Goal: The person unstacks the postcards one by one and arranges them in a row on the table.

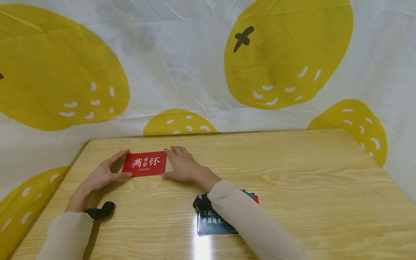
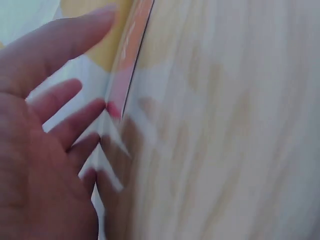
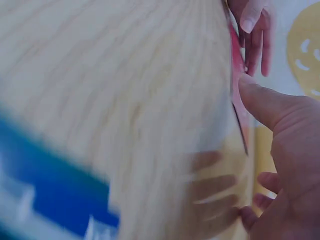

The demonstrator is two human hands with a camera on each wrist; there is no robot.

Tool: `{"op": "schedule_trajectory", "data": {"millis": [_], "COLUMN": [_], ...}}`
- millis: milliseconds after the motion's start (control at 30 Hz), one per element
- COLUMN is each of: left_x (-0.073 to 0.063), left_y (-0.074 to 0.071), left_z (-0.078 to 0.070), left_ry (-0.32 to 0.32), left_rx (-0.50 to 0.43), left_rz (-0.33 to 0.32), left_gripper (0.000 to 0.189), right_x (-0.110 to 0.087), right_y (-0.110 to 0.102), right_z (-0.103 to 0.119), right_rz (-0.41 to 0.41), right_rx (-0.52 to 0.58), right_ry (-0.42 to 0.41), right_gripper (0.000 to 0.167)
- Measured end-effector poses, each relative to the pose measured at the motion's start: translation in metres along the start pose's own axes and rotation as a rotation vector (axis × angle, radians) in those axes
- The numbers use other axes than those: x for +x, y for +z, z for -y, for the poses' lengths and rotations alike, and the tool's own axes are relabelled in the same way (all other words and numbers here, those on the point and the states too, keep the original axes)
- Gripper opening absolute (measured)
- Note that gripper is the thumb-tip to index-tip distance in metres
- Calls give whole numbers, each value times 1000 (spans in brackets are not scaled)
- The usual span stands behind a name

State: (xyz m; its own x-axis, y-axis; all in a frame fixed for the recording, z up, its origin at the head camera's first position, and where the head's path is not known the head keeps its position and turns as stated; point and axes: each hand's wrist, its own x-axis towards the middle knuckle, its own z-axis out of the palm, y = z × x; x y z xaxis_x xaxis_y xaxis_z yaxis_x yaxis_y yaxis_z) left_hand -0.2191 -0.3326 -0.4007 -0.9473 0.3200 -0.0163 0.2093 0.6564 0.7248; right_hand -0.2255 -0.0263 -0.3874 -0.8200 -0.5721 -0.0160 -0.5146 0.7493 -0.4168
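A red card point(image 1: 145, 172) with white Chinese characters lies flat on the wooden table, toward the far left. My left hand point(image 1: 102, 175) is at its left end, thumb by the near corner and fingers by the far one. At the right end, my right hand point(image 1: 182, 166) spans the card's short side in the same way. The left wrist view shows the fingers of the left hand point(image 2: 45, 160) spread, fingertips close to the card point(image 2: 131, 55). In the right wrist view, the right thumb point(image 3: 262, 102) reaches the edge of the card point(image 3: 239, 55).
Under my right forearm sits a stack of dark cards point(image 1: 216, 225), with blue and red edges showing. Its blurred blue part point(image 3: 55, 185) fills a corner of the right wrist view. A white cloth point(image 1: 182, 72) printed with yellow fruit hangs behind the table point(image 1: 308, 173).
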Motion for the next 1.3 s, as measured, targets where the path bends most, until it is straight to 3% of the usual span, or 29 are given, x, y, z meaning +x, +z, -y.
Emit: {"op": "schedule_trajectory", "data": {"millis": [133,267,467,600,733,1000,1167,1300], "left_x": [0,2,1,-3,-8,-24,-32,-39], "left_y": [4,6,16,26,37,68,90,106], "left_z": [-9,-24,-57,-80,-96,-121,-137,-143], "left_ry": [9,5,101,156,213,306,384,392], "left_rx": [-42,-27,4,-6,-27,-3,-63,-71], "left_rz": [-48,-99,-125,-120,-74,-19,3,12], "left_gripper": [89,83,69,66,65,71,72,71], "right_x": [-12,-26,-55,-77,-104,-156,-186,-209], "right_y": [-11,-23,-40,-47,-55,-65,-66,-62], "right_z": [-6,-13,-26,-35,-41,-59,-68,-74], "right_rz": [4,8,13,-6,-56,-129,-183,-200], "right_rx": [-26,16,136,175,213,478,498,505], "right_ry": [-17,-38,-72,-100,-134,-149,-125,-105], "right_gripper": [86,86,81,76,69,58,57,56]}}
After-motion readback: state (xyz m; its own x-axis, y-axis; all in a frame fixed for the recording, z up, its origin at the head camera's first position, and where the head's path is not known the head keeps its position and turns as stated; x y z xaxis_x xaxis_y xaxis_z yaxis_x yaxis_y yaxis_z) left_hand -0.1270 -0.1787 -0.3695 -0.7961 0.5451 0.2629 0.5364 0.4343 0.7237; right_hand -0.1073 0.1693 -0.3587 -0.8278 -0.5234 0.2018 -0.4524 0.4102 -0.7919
